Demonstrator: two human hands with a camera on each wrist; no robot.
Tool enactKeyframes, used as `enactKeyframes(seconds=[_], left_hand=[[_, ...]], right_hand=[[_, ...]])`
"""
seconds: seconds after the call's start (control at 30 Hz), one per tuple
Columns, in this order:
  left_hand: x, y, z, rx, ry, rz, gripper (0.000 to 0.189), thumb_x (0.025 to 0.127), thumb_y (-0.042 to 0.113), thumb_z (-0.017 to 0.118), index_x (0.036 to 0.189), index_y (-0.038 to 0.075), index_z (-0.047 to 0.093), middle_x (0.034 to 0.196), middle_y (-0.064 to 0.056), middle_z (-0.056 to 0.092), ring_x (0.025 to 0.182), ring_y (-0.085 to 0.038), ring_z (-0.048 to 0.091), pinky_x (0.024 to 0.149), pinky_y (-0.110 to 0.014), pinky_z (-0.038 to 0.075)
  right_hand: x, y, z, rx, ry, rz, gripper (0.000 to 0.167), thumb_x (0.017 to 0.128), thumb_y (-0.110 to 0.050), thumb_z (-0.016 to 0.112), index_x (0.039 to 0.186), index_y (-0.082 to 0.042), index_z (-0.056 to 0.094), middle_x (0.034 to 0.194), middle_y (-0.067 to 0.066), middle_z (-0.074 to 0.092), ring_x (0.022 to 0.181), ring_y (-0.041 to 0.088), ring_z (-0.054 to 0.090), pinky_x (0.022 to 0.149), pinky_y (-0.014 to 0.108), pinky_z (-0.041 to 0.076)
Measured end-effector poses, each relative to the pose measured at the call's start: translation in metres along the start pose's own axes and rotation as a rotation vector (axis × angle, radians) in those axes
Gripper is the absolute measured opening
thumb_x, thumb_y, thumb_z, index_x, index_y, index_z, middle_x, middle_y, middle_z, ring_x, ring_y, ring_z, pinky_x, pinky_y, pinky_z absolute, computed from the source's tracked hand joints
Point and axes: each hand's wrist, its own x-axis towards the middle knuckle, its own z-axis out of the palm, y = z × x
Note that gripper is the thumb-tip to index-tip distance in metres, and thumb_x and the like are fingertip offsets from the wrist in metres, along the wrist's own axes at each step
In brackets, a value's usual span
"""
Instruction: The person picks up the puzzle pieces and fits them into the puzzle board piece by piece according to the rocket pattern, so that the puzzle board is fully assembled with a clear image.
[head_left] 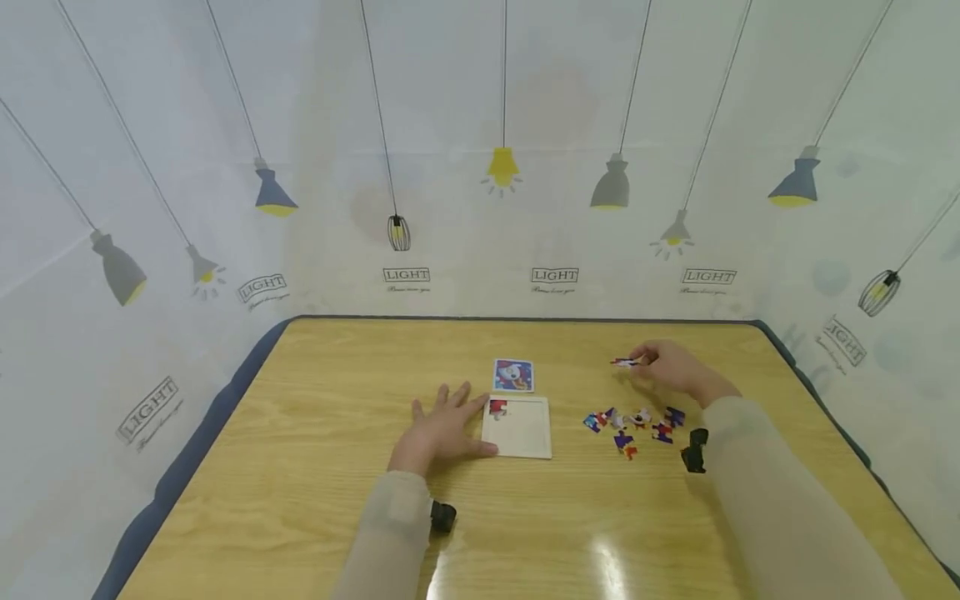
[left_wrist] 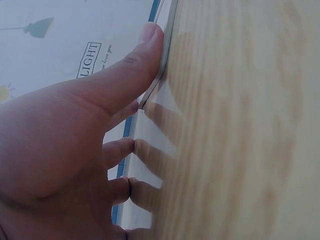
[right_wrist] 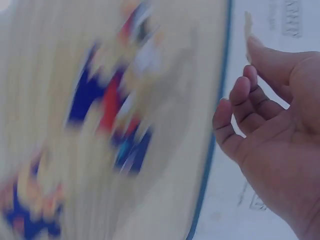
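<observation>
My left hand [head_left: 444, 429] lies spread at the left side of a square white puzzle tray [head_left: 525, 433], its thumb and a fingertip at the tray's edge. One red and grey puzzle piece [head_left: 498, 408] sits in the tray's upper left corner. Behind the tray lies a small picture card [head_left: 513, 375] with a white figure on blue. My right hand [head_left: 672, 368] pinches a puzzle piece [head_left: 622, 362] between thumb and fingers, held above the table; in the right wrist view this piece [right_wrist: 248, 32] appears edge-on.
Several loose puzzle pieces [head_left: 663, 432] lie in a cluster right of the tray, in front of my right hand. The wooden table [head_left: 360, 367] has a dark blue edge, and a white wall covering [head_left: 450, 108] printed with lamps rises behind it.
</observation>
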Motion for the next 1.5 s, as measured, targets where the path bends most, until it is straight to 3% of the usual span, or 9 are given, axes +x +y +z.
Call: enactKeyframes(seconds=[0.1,0.23,0.43,0.6,0.97,1.5], left_hand=[[0.001,0.001,0.001,0.001,0.002,0.007,0.096,0.090,0.063,0.077,0.169,0.031,0.032,0.182,-0.007,0.010,0.167,-0.045,-0.002,0.125,-0.081,-0.008],[0.000,0.002,0.000,-0.004,0.002,-0.003,0.096,0.090,0.061,0.078,0.169,0.029,0.033,0.182,-0.008,0.011,0.167,-0.046,-0.001,0.125,-0.081,-0.008],[-0.003,0.004,-0.002,-0.002,-0.006,0.002,0.096,0.091,0.060,0.078,0.169,0.029,0.033,0.182,-0.009,0.011,0.167,-0.047,-0.001,0.124,-0.081,-0.008],[-0.001,0.002,-0.002,0.008,-0.007,0.000,0.096,0.090,0.062,0.077,0.169,0.030,0.032,0.182,-0.008,0.011,0.167,-0.046,-0.002,0.124,-0.081,-0.008],[0.003,0.000,0.001,0.019,-0.008,-0.009,0.097,0.089,0.066,0.076,0.169,0.032,0.032,0.182,-0.007,0.011,0.167,-0.046,-0.002,0.124,-0.082,-0.007],[0.003,-0.001,0.001,0.045,-0.006,-0.003,0.096,0.090,0.068,0.074,0.169,0.033,0.032,0.182,-0.007,0.010,0.167,-0.046,-0.001,0.124,-0.083,-0.005]], right_hand=[[0.000,-0.018,0.001,-0.008,0.040,-0.027,0.042,0.108,-0.023,0.062,0.141,0.004,0.060,0.126,0.025,0.062,0.111,0.034,0.061,0.086,0.040,0.054],[0.003,-0.051,0.014,0.073,0.091,-0.053,0.043,0.107,-0.026,0.064,0.141,-0.001,0.061,0.126,0.020,0.062,0.111,0.032,0.060,0.085,0.038,0.052],[0.001,-0.091,0.051,0.152,0.132,-0.074,0.039,0.107,-0.027,0.066,0.139,-0.005,0.064,0.124,0.016,0.064,0.110,0.029,0.061,0.084,0.034,0.053],[-0.001,-0.109,0.085,0.181,0.138,-0.075,0.032,0.106,-0.021,0.068,0.134,-0.006,0.066,0.119,0.014,0.065,0.103,0.026,0.061,0.080,0.033,0.053],[-0.003,-0.114,0.141,0.214,0.099,-0.048,0.023,0.102,-0.013,0.070,0.124,-0.006,0.069,0.109,0.010,0.067,0.096,0.021,0.062,0.078,0.029,0.053],[0.005,-0.118,0.151,0.130,0.118,-0.052,0.023,0.100,-0.013,0.071,0.122,-0.008,0.071,0.104,0.007,0.066,0.091,0.020,0.059,0.077,0.031,0.051]])
